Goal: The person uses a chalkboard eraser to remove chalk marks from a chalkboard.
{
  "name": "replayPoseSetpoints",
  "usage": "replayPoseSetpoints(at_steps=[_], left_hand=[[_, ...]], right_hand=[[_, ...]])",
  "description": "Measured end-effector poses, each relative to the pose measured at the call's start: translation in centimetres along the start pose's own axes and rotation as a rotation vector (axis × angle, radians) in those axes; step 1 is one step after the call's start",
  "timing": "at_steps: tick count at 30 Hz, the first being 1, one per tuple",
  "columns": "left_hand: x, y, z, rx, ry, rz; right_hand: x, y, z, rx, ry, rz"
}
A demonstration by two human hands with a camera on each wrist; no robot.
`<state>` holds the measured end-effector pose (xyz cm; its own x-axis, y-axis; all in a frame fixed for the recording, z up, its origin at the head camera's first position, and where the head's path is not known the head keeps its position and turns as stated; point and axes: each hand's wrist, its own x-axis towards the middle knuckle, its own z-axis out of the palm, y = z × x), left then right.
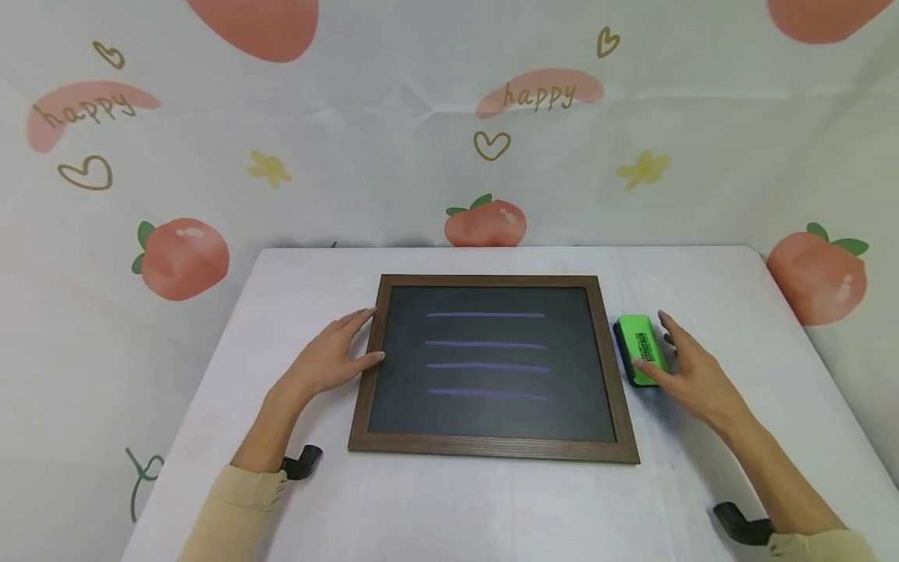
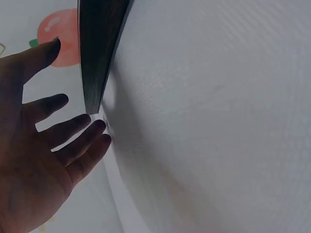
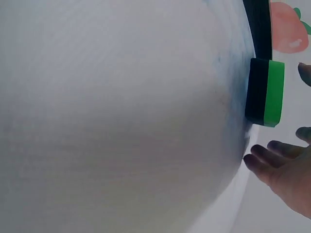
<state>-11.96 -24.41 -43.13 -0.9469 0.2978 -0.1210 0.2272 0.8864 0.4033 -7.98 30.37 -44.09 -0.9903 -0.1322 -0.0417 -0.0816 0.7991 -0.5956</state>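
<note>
A wood-framed blackboard [image 1: 492, 359] lies on the table with several purple lines across its dark surface. At its left edge is my left hand [image 1: 326, 359], fingers spread, fingertips right at the frame; the left wrist view shows the frame's side [image 2: 99, 53] beyond the spread fingers. Just right of the board lies a green and black eraser [image 1: 641, 350], black side down on the table. My right hand [image 1: 695, 375] is over and beside it, thumb overlapping its near end in the head view. In the right wrist view the fingers are apart from the eraser [image 3: 266, 92].
The white-covered table [image 1: 449, 507] runs back to a pale cloth backdrop [image 1: 393, 172] printed with peaches, hearts and flowers. Black wrist mounts [image 1: 302, 463] stick out near both sleeves. Bluish smudges mark the tablecloth by the eraser.
</note>
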Motion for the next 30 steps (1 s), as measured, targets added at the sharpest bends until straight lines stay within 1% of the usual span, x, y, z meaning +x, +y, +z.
replayPoseSetpoints(at_steps=[2, 6, 10, 16, 19, 25, 30], left_hand=[[0.1, -0.1, 0.1, -0.021, 0.005, 0.018], [0.4, -0.4, 0.3, -0.092, 0.004, 0.052], [0.6, -0.4, 0.4, -0.150, -0.020, 0.041], [1.0, -0.2, 0.1, -0.233, -0.034, 0.034], [1.1, -0.3, 0.1, -0.250, -0.043, 0.027], [1.3, -0.6, 0.2, -0.277, -0.055, 0.028], [1.5, -0.6, 0.2, -0.285, -0.062, 0.036]], right_hand=[[0.0, -0.1, 0.1, 0.004, -0.001, 0.004], [0.1, -0.4, 0.2, 0.023, -0.010, 0.006], [0.1, -0.6, 0.4, 0.023, -0.005, 0.013], [0.2, -1.0, 0.7, -0.015, 0.001, 0.029], [0.3, -1.2, 0.9, -0.035, 0.003, 0.041], [0.5, -1.6, 1.2, -0.056, 0.013, 0.092], [0.8, -1.7, 1.3, -0.069, 0.029, 0.103]])
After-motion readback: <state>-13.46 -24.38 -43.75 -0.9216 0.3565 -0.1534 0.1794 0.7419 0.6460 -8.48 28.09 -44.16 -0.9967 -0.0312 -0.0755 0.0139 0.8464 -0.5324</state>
